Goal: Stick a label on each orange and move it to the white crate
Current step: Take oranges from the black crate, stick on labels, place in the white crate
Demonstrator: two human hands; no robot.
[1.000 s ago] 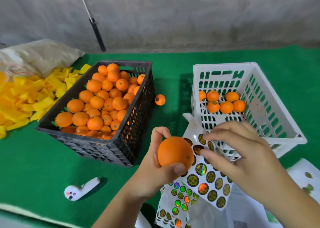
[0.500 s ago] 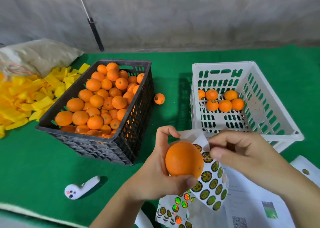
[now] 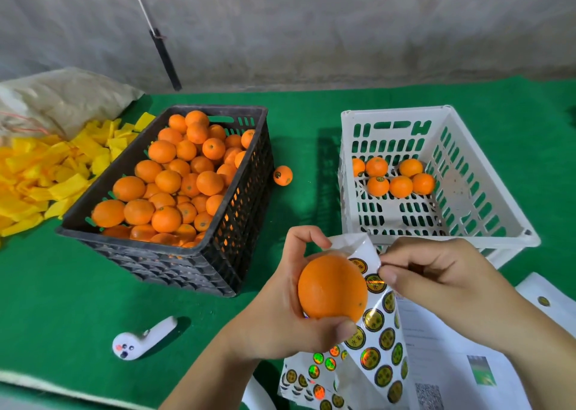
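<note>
My left hand (image 3: 280,310) grips an orange (image 3: 332,288) in front of me, thumb under it and fingers curled over its top. Behind the orange hangs a label sheet (image 3: 378,341) with round gold and green stickers. My right hand (image 3: 436,281) pinches a label at the sheet's upper edge, just right of the orange. The white crate (image 3: 486,210) stands beyond my right hand with several oranges (image 3: 400,186) at its far end. A black crate (image 3: 230,222) full of oranges (image 3: 168,182) stands to the left.
One labelled orange (image 3: 283,175) lies on the green cloth between the crates. A white handheld device (image 3: 143,339) lies near the front edge. Yellow wrappers (image 3: 46,175) and a sack (image 3: 62,97) fill the left. Printed papers (image 3: 452,363) lie under my right wrist.
Both hands drew nearer to me and the sheet lifted and curled. My right hand went from reaching over the sheet with fingers spread to pinching a label at its top edge.
</note>
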